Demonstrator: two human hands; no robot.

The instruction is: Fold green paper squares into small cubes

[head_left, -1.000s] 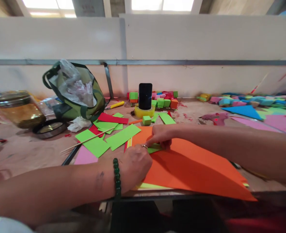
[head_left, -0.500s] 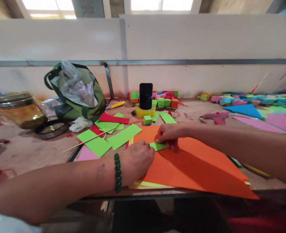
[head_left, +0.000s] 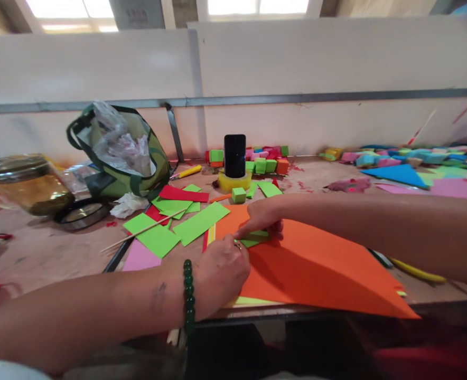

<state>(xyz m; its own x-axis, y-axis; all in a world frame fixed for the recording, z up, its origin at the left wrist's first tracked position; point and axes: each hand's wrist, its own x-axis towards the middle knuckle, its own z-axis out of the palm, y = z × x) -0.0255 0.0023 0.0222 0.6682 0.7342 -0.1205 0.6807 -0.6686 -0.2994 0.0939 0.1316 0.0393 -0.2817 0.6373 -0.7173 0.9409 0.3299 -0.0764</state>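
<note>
A small green paper piece [head_left: 254,238] lies on a large orange sheet [head_left: 316,269] at the table's front edge. My left hand [head_left: 221,272], with a green bead bracelet on its wrist, pinches the piece's near end. The fingers of my right hand [head_left: 262,217] press down on its far end. Both hands meet over the piece, so most of it is hidden. Yellow paper [head_left: 253,302] shows under the orange sheet.
Green [head_left: 199,222], red [head_left: 184,193] and pink [head_left: 140,257] paper cuts and a thin wooden stick [head_left: 144,229] lie to the left. A phone [head_left: 234,155] stands on a tape roll among coloured foam cubes [head_left: 262,167]. A green bag [head_left: 118,153], jar [head_left: 29,182] and glue gun [head_left: 350,184] are around.
The green piece lay flat and showed more half a second ago; now my right fingers have closed down over it and my left hand has shifted slightly toward me.
</note>
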